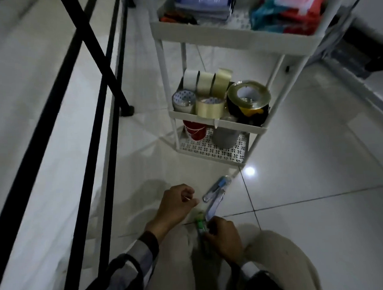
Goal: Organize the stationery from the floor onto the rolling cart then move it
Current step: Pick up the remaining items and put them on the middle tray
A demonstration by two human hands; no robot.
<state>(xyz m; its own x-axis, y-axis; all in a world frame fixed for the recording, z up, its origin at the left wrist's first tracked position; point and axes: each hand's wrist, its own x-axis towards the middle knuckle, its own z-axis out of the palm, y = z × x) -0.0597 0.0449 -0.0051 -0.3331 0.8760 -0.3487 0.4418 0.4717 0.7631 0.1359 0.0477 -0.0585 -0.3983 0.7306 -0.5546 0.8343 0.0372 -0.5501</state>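
At 6 o'clock, nearest, the right hand [224, 239] curls its fingers around a small green item [200, 226]; what it is cannot be told. The left hand [177, 205] at 7 o'clock hovers loosely curled, holding nothing visible. Just beyond, packaged stationery [217, 190] lies on the tiled floor [306, 162]. Farther, at 12 o'clock, the white rolling cart [218, 122]: bottom tray holds a red roll [194, 131], middle tray holds tape rolls [208, 88], top tray holds stacked packets [205, 5].

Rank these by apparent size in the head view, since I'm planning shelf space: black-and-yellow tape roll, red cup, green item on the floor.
1. Black-and-yellow tape roll, largest.
2. Red cup, partly hidden.
3. Green item, smallest, partly covered by the right hand.
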